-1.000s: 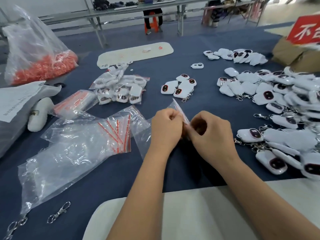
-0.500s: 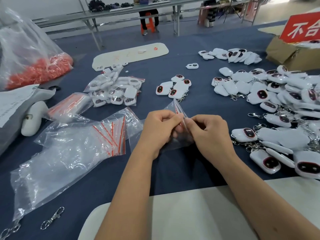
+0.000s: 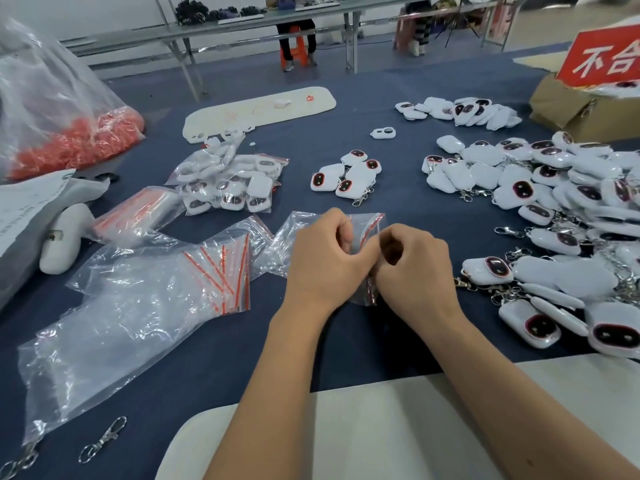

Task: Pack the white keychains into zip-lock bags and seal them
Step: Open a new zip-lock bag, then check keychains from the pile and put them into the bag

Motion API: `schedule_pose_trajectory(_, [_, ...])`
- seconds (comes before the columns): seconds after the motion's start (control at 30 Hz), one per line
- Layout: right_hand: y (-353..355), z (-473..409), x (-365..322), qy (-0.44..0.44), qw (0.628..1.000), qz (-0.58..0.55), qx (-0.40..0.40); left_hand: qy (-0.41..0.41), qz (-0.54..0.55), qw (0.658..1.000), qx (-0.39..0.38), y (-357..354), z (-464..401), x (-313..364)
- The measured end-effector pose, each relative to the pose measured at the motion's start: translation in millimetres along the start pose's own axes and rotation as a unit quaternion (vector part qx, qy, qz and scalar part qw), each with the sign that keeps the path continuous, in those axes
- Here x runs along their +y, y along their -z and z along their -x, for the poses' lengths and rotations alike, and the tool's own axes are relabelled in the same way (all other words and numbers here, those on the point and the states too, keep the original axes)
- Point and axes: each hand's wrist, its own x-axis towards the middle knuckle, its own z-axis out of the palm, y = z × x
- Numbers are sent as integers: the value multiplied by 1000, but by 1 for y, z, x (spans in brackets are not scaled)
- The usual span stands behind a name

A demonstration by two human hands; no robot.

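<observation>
Both hands near the middle of the tabletop point(image 3: 346, 344): left hand point(image 3: 322, 261) and right hand point(image 3: 412, 268) curled, pinching one small clear bag point(image 3: 363, 233) by its red zip strip. No keychain to be seen in it yet; loose keychains point(image 3: 554, 188) piled at about 2 o'clock, packed bags point(image 3: 228, 181) at 11 o'clock. Could go wrong here: thin, slippery plastic sliding out of the pinch, or the mouth staying stuck shut, or the zip sealing crooked if pressed unevenly.
</observation>
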Motion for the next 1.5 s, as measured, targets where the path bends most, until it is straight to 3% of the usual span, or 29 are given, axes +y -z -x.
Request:
schedule_pose_trajectory(0.23, [1,-7,8,-19,1000,-17,-3,-68,16,997,27,5,-1,8])
schedule_pose_trajectory(0.4, [5,-10,9,-51,996,-65,-28,-93,91,980,149,21,-3,14])
schedule_pose_trajectory(0.53, [16,-11,-2,2,997,-44,-70,-68,44,980,179,19,-2,13])
schedule_pose_trajectory(0.6, [32,-21,-6,22,996,47,-73,-60,-11,978,200,20,-3,11])
schedule_pose_trajectory(0.67, [57,-36,-4,30,970,212,-116,-50,-77,969,230,22,-5,11])
schedule_pose_trajectory(0.73, [87,-48,-1,-6,919,329,-216,-19,-126,958,255,23,-5,11])
schedule_pose_trajectory(0.83, [113,-52,4,-77,856,397,-323,38,-179,958,221,17,-5,9])
schedule_pose_trajectory(0.93, [109,-51,6,-73,845,412,-333,68,-168,974,139,5,-5,0])
schedule_pose_trajectory(1.03, [92,-50,7,-31,896,340,-285,69,-112,987,93,-2,-5,-5])
schedule_pose_trajectory(1.1, [73,-48,7,-5,945,224,-239,54,-57,993,91,-2,-5,-6])
schedule_pose_trajectory(1.2, [37,-41,6,-2,986,13,-166,12,-1,995,104,1,-6,-3])
schedule_pose_trajectory(1.3, [17,-35,8,-47,982,-165,-79,-1,15,997,77,3,-6,-3])
schedule_pose_trajectory(1.4, [12,-34,16,-51,983,-174,16,61,3,996,61,1,-6,-7])
schedule_pose_trajectory(1.5, [9,-31,18,-44,959,-281,15,147,-20,984,103,2,-8,-11])
